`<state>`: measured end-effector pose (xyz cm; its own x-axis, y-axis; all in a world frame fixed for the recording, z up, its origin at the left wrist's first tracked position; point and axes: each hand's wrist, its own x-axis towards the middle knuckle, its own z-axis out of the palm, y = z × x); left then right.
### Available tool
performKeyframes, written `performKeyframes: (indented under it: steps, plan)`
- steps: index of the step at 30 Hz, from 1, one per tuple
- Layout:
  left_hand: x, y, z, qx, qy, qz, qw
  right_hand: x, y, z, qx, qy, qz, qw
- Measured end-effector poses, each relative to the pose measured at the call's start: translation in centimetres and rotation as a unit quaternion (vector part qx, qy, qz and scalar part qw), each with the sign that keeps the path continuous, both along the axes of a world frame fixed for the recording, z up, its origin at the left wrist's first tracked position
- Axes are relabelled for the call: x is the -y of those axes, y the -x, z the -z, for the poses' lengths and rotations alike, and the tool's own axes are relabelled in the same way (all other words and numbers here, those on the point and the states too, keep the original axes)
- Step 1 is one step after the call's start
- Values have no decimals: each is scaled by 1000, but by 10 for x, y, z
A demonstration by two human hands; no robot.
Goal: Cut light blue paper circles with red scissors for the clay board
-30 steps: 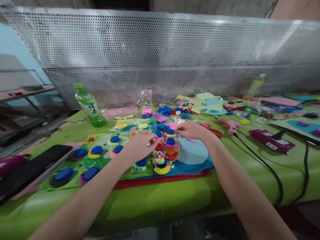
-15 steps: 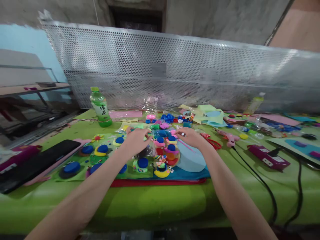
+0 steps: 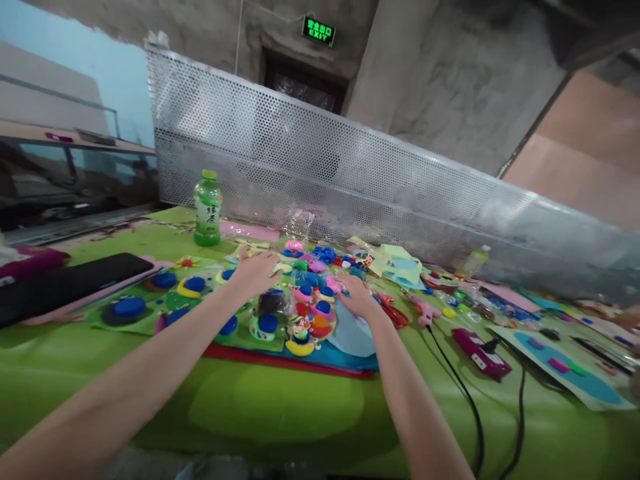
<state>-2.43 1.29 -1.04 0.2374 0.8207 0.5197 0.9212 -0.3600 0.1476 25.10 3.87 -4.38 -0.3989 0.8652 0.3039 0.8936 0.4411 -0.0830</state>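
Observation:
My left hand (image 3: 257, 272) reaches over the green felt board, its fingers stretched forward and a small pale green piece (image 3: 281, 268) at its fingertips. Close to a pink clay-like lump (image 3: 333, 285), my right hand (image 3: 356, 295) has its fingers apart; whether they touch the lump is unclear. Between my forearms lie several colourful clay-like figures with blue round tops, among them a yellow crescent piece (image 3: 300, 347). A dark item in clear plastic (image 3: 274, 302) sits beside them. Under my right wrist is a light blue sheet (image 3: 350, 330).
A green tea bottle (image 3: 207, 210) stands at the back left. Left is a black phone-like slab (image 3: 107, 275). On the right are a pink glue gun (image 3: 428, 313), a purple power strip (image 3: 481, 353) with black cables, and a blue-and-white board (image 3: 565, 367). Perforated metal panels (image 3: 310, 160) border the table behind.
The view has tilted and turned right, bringing an exit sign into sight. My left hand's fingers look flatter, and my right hand has opened a little near the pink lump.

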Motion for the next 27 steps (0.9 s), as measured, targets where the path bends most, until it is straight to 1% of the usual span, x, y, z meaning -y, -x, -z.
performKeyframes:
  steps: [3,7,12,16,20,23,27]
  plan:
    - [6,2,-2,-7,-10,-8,1000,1,0,3,14,-4,-4,1000]
    - [12,4,-4,-21,-15,-20,999,5,0,7,25,-28,-1,999]
    - [10,5,1,-44,-4,-23,999,11,1,10,50,-65,8,997]
    - [2,4,12,-66,28,-36,997,19,0,11,73,-90,22,993]
    - [-6,9,21,-83,71,-62,992,31,0,12,81,-114,57,989]
    - [-8,12,22,-91,95,-84,988,41,0,13,90,-125,77,985]
    - [-6,13,19,-108,119,-100,982,49,-1,14,105,-139,86,981]
